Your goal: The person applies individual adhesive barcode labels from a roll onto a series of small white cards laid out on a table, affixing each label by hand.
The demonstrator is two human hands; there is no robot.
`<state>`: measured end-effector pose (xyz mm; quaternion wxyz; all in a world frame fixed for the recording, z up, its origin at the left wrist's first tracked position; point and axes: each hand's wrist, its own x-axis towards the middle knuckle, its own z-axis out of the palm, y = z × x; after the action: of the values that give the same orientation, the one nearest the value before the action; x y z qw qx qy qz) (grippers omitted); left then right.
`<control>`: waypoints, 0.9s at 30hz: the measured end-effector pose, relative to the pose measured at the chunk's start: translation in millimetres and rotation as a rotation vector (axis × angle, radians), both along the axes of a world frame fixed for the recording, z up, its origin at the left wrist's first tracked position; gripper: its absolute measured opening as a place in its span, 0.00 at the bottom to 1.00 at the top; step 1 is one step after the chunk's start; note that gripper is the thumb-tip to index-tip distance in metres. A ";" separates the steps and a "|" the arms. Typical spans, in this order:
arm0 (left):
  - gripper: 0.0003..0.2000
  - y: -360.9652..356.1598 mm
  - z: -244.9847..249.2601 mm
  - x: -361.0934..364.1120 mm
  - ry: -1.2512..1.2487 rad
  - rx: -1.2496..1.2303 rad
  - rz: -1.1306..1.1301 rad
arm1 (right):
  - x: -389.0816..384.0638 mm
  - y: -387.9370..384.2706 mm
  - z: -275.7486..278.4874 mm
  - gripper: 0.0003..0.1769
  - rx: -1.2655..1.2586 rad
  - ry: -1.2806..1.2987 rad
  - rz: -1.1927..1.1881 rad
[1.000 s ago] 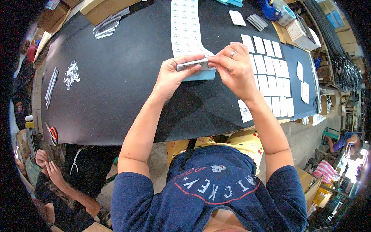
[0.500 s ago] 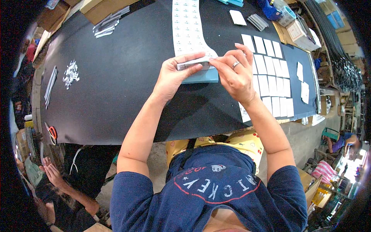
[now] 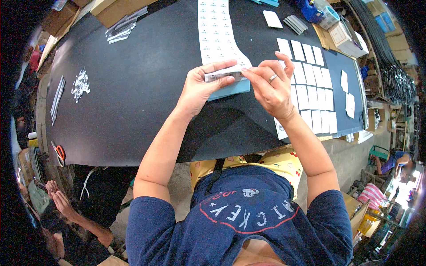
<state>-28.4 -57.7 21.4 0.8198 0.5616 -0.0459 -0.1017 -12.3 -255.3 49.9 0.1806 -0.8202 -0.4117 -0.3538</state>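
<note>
A long white sheet of printed labels runs down the table, its near end bent up toward me. My left hand is closed on this bent end, thumb in front and fingers behind. At the right end of the same fold, my right hand pinches with thumb and index finger, the other fingers raised. Whether a single label is lifted there is too small to tell. Under the hands lies a light blue flat piece, partly covered.
Rows of white cards lie to the right on the black table. On the left are scraps, grey strips and orange-handled scissors. A blue tape roll stands back right. Another person's hands are at lower left.
My right hand has shifted very slightly, its fingers opening a little above the pinch. The left hand stays nearly still on the sheet. The other person's hands at lower left have moved.
</note>
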 end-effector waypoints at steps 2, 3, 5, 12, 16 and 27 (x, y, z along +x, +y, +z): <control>0.20 0.2 -0.5 -0.4 0.002 -0.004 -0.005 | -0.6 -0.3 -0.9 0.16 0.001 -0.010 -0.008; 0.20 0.4 0.4 -0.8 0.003 -0.004 -0.006 | -0.7 -0.4 -1.5 0.16 0.001 -0.009 -0.008; 0.21 1.0 3.2 -1.7 0.059 -0.018 -0.034 | -0.7 -0.9 -3.0 0.17 0.004 -0.032 -0.010; 0.22 0.7 -4.2 0.8 0.103 -0.142 -0.039 | -1.2 -1.4 -7.4 0.17 -0.005 -0.095 -0.028; 0.25 2.9 -1.0 1.8 0.100 -0.129 -0.043 | 0.5 0.2 -4.4 0.16 0.003 -0.057 -0.015; 0.31 1.7 0.8 0.8 0.019 0.041 -0.022 | -4.4 -6.4 -2.3 0.15 -0.012 -0.056 -0.030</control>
<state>-27.6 -56.0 22.2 0.8075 0.5766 -0.0422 -0.1173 -16.7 -261.7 47.6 0.1587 -0.8171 -0.4063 -0.3769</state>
